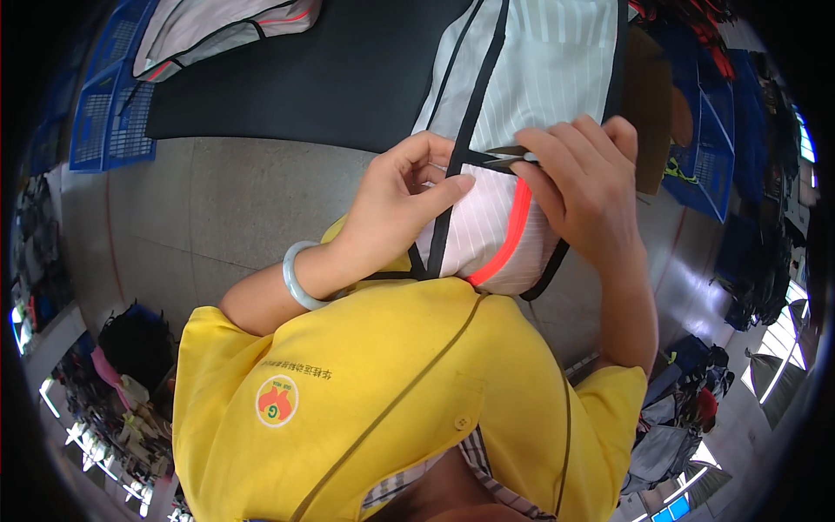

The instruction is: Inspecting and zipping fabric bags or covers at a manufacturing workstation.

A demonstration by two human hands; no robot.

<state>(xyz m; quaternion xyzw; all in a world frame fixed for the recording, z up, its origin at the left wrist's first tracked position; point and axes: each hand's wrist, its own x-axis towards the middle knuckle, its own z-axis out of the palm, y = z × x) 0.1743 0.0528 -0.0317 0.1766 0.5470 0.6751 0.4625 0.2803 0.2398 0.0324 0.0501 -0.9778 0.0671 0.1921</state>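
Observation:
In front of my chest lies a pale, striped, sewn fabric piece [544,74] with black edge binding and a bright red strip. It runs from the black table surface down over the near edge to my body. My left hand [404,196] pinches the fabric at a black binding strip, thumb on top and fingers curled behind. Small thread snips [504,159] are in my right hand [587,183], their pointed metal blades lying at the black cross strip toward the left hand. My right palm and fingers hide most of the snips' handle.
Another pale piece with black binding [217,33] rests at the table's far left. The black table surface [313,78] ends before my body. Blue plastic crates stand at the left [113,109] and right [709,148]. Piles of dark goods [139,348] line the sides.

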